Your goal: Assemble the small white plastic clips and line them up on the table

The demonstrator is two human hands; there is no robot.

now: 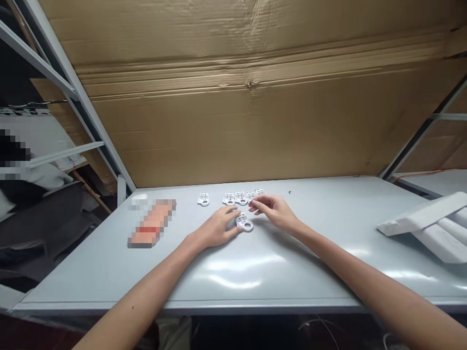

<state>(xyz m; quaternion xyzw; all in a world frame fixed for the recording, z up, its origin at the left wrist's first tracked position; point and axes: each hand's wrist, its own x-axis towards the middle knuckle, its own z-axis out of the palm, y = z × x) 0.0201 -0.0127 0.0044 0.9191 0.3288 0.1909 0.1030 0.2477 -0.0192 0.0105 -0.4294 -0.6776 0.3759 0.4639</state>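
Front white piece (244, 222): I see it lying flat on the table, in front of the back row, with my left hand against its left end; it has 2 round holes that I can make out.

Cardboard sheet (237, 126): it fills my view behind the table, creased across the middle.

Gray table (109, 272): it runs across my whole view, shiny under the light, and everything below sits on it.

Metal shelf frame (36, 59): its pale bars slant across the upper left of my feed.

White foam blocks (426, 226): they lie stacked at the table's right side, well apart from the hands.

Blurred orange block (151, 223): it lies left of the hands, with a red band; the blur hides what it is.

Left hand (215, 228): narrow, thumb and fingers (232, 211) closed around the front piece's end.

Right hand (275, 211): narrow, fingertips (254, 206) gathered just beside the back row; I cannot tell if they hold anything.

Back white pieces (241, 198): I count 5, with 4 bunched together and 1 set off to the left.
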